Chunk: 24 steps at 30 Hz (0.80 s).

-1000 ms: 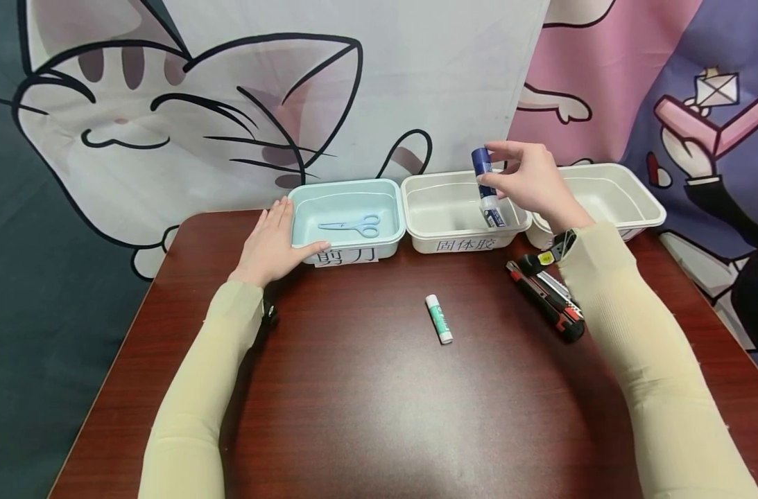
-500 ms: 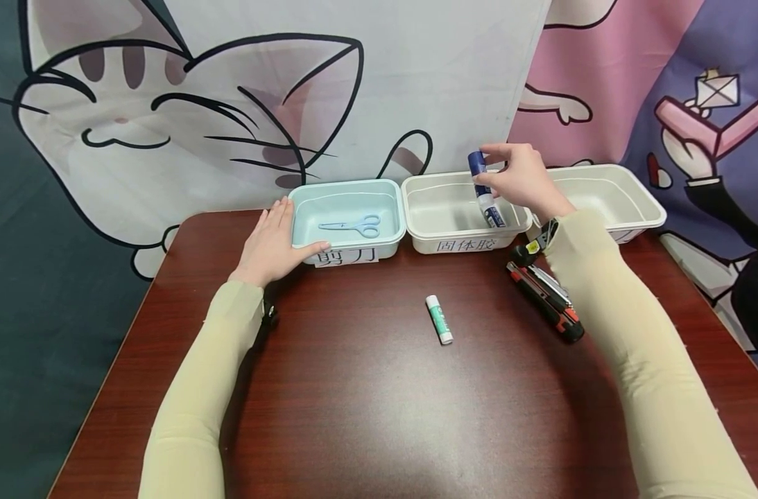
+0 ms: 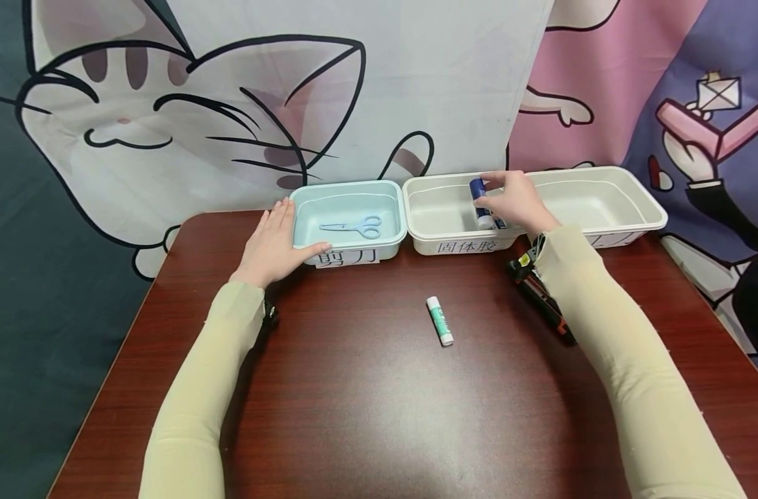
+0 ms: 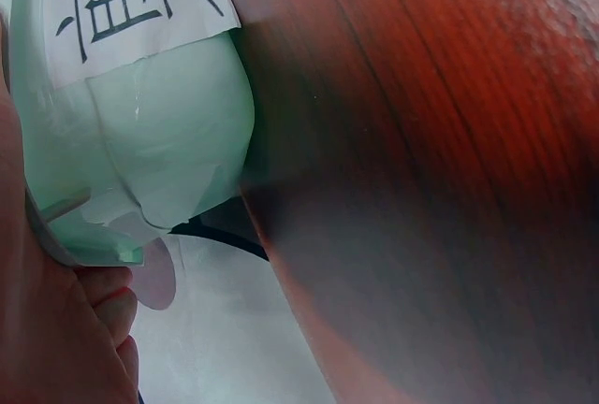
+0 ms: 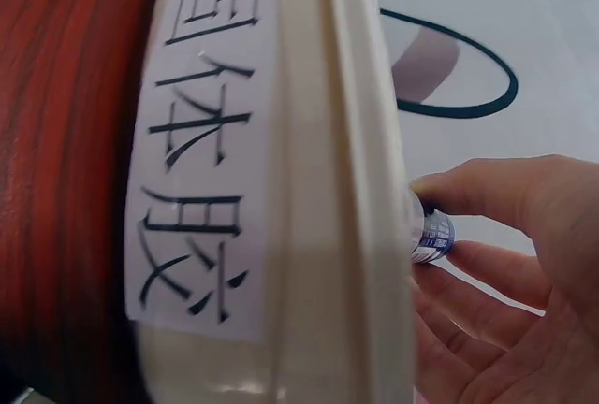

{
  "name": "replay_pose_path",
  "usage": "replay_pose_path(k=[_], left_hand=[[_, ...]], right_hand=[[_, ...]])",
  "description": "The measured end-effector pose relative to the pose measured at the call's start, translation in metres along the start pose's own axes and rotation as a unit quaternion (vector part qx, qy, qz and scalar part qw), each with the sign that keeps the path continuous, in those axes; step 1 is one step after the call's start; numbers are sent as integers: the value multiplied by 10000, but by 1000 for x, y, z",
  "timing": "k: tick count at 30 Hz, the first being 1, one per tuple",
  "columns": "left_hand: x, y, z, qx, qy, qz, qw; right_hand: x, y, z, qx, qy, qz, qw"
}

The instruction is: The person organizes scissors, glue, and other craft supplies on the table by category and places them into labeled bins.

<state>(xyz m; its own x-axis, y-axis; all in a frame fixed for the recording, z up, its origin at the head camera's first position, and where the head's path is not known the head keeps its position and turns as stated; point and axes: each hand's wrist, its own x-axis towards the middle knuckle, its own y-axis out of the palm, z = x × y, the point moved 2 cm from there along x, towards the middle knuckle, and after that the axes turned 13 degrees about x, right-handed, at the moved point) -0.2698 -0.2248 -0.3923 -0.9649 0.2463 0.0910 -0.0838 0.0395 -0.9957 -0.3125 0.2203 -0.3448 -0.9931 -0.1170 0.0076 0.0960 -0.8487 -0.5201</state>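
Note:
My right hand point(image 3: 512, 202) pinches a blue glue stick point(image 3: 478, 193) between thumb and fingers, its white end pointing down into the middle cream bin point(image 3: 430, 240). Beside that end shows a bit of another blue-and-white piece point(image 3: 499, 223), partly hidden by the hand. In the right wrist view the bin's wall covers much of the held glue stick point(image 5: 434, 236). My left hand point(image 3: 272, 242) rests against the left side of the light-blue bin point(image 3: 388, 248), fingers straight, thumb along its front rim. Light-blue scissors point(image 3: 354, 226) lie in that bin.
A green-and-white glue stick point(image 3: 440, 321) lies mid-table. Black-and-red utility knives point(image 3: 544, 301) lie beneath the right forearm, partly covered by the sleeve. A further cream bin point(image 3: 628, 201) stands at the right. Handwritten paper labels mark the bin fronts. A printed cloth hangs behind the table.
My right hand has lowered the blue glue stick into the middle bin, and the right forearm has swung left over the utility knives. The left hand stays in place.

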Motion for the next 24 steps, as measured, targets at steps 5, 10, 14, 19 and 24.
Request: replay_pose_path(k=[5,10,14,19,24], left_hand=[[0,0,0,-18,-3,0,10000],[0,0,0,-2,-6,10,10000],[-1,0,-1,-2,-1,34,10000],[-2,-2,-2,13,6,0,10000],[-1,-2,-2,24,16,4,10000]], right_hand=[[0,2,-7,-59,-168,-49,9998],[-3,2,-8,60,-45,-80,9999],[-6,1,-3,12,-19,-121,9999],[-9,0,7,-82,-87,-215,9997],[-14,-2,17,104,-148,-158,9997]])
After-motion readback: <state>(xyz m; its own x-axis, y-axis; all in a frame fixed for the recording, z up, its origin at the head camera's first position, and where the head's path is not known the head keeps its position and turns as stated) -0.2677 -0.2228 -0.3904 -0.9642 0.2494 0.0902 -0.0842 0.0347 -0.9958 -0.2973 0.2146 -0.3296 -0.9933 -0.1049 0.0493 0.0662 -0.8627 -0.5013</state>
